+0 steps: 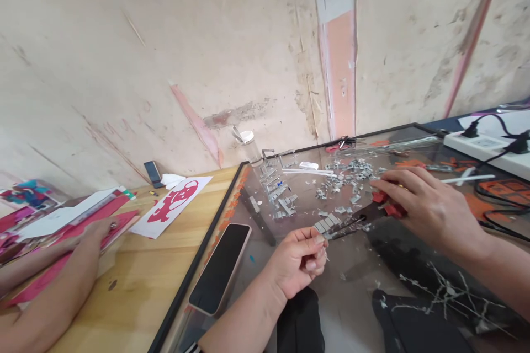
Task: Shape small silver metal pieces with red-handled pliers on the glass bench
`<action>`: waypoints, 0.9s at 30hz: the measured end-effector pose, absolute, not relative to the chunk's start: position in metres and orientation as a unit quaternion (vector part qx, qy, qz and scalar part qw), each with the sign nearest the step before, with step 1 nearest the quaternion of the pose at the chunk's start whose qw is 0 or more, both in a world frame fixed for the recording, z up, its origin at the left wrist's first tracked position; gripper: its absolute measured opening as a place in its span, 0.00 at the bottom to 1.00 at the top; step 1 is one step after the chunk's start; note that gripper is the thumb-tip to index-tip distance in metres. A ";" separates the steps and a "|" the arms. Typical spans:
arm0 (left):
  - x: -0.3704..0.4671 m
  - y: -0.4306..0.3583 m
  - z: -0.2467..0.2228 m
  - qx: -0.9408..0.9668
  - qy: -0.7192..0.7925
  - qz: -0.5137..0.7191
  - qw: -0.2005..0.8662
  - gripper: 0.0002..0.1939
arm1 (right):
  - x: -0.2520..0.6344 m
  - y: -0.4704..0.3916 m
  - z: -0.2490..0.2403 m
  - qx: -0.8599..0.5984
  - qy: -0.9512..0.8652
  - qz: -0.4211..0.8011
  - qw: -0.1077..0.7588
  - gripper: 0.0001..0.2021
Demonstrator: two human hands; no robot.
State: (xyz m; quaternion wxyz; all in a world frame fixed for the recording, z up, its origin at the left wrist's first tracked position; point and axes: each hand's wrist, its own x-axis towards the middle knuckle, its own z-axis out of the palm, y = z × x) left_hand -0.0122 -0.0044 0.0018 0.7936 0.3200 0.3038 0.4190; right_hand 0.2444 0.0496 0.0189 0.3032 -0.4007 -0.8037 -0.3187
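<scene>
In the head view my right hand [430, 207] grips scissors [372, 210] by their red handles. The dark blades point left, slightly apart, towards my other hand. My left hand [302, 258] is closed in a pinch near the blade tips. A thin pale end shows at its fingers, too small to name. Just behind the blades lies a row of small grey flat pieces [328, 223]. Farther back is a loose pile of similar grey bits [351, 172]. Thin twiggy strands [449, 289] lie below my right wrist.
A phone [220, 269] lies left on the glass-topped table. At the back stand a clear bottle [250, 149] and small wire-like frames [275, 182]. A power strip [488, 149] with cords is at right. A co-worker's arms [70, 270] rest on the wooden table beside a red-and-white cutout [174, 204].
</scene>
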 end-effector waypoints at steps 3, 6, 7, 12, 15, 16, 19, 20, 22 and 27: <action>-0.012 -0.005 0.002 0.322 0.305 0.423 0.790 0.10 | 0.243 0.048 0.019 -0.399 -0.805 -0.321 0.301 0.13; -0.012 -0.006 0.004 0.326 0.306 0.424 0.788 0.10 | 0.243 0.047 0.020 -0.401 -0.801 -0.327 0.302 0.13; -0.012 -0.006 0.004 0.328 0.306 0.423 0.787 0.10 | 0.243 0.047 0.020 -0.402 -0.800 -0.328 0.302 0.13; -0.012 -0.007 0.005 0.327 0.307 0.417 0.791 0.11 | 0.243 0.047 0.021 -0.399 -0.798 -0.335 0.304 0.12; -0.012 -0.007 0.005 0.323 0.304 0.415 0.795 0.11 | 0.242 0.046 0.021 -0.396 -0.798 -0.340 0.302 0.11; -0.012 -0.007 0.005 0.321 0.302 0.414 0.797 0.12 | 0.242 0.046 0.021 -0.396 -0.799 -0.340 0.300 0.11; -0.012 -0.007 0.004 0.321 0.301 0.410 0.799 0.12 | 0.241 0.046 0.021 -0.400 -0.801 -0.335 0.294 0.11; -0.012 -0.007 0.004 0.322 0.302 0.409 0.798 0.12 | 0.241 0.046 0.021 -0.401 -0.801 -0.333 0.295 0.11; -0.011 -0.006 0.003 0.323 0.302 0.409 0.798 0.12 | 0.242 0.047 0.021 -0.401 -0.801 -0.330 0.297 0.11; -0.011 -0.007 0.004 0.314 0.300 0.405 0.805 0.12 | 0.242 0.048 0.020 -0.397 -0.804 -0.326 0.300 0.11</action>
